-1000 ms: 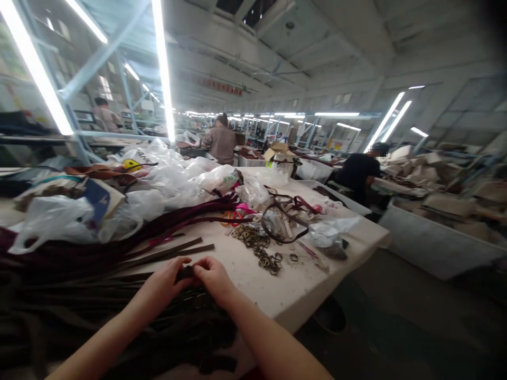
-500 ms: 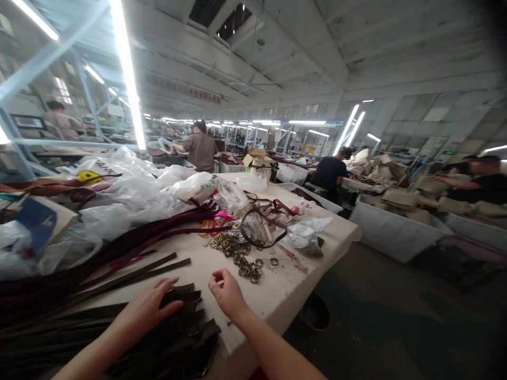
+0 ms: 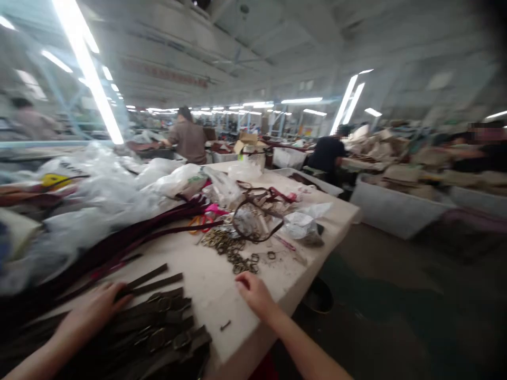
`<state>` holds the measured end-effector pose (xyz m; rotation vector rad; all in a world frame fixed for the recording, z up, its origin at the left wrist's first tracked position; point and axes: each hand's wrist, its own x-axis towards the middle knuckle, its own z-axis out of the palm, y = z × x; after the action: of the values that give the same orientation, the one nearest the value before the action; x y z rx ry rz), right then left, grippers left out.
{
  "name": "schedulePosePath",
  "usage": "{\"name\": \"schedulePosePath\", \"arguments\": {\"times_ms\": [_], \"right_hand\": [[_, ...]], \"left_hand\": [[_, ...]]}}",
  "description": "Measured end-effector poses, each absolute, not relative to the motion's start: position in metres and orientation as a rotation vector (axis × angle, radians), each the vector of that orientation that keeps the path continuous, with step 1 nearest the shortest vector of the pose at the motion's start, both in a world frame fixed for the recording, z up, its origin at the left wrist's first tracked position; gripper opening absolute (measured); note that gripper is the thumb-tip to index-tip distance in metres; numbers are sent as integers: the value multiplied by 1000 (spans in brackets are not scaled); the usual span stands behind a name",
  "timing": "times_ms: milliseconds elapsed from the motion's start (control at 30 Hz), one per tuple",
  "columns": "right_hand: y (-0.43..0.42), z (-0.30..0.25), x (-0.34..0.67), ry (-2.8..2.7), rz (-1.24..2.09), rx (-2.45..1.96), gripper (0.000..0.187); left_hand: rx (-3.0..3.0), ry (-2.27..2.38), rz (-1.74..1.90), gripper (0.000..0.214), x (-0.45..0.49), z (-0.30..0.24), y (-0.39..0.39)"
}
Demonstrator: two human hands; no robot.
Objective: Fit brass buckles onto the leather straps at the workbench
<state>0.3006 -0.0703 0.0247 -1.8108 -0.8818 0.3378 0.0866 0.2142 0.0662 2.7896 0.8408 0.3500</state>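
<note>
My left hand (image 3: 93, 309) lies flat on the edge of a stack of dark leather straps with metal buckles (image 3: 158, 328), its fingers apart and gripping nothing. My right hand (image 3: 255, 295) rests its fingertips on the white table (image 3: 214, 287), empty, just below a scatter of brass rings (image 3: 226, 249). A small metal piece (image 3: 225, 325) lies near the table's front edge. Long maroon straps (image 3: 119, 237) run beyond my left hand, and a tangled brown strap (image 3: 257, 221) sits beyond the rings.
Plastic bags (image 3: 95, 192) are heaped along the table's far left. Orange-handled scissors (image 3: 199, 224) lie among the straps. The table's right edge drops to the floor. White bins (image 3: 396, 208) stand beyond it, and several workers are at benches further away.
My hands have moved apart since they pinched a strap together a second ago. The left hand has shifted left along the stack, and the right now rests on the table. The view has swung.
</note>
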Motion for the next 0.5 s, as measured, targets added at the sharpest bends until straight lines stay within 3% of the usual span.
{"name": "schedulePosePath", "arguments": {"times_ms": [200, 500], "right_hand": [[-84, -7, 320, -777, 465, -1814, 31], [-90, -18, 318, -785, 419, -1844, 37]], "left_hand": [[2806, 1264, 39, 28, 60, 52, 233], [2774, 1229, 45, 15, 67, 48, 231]]}}
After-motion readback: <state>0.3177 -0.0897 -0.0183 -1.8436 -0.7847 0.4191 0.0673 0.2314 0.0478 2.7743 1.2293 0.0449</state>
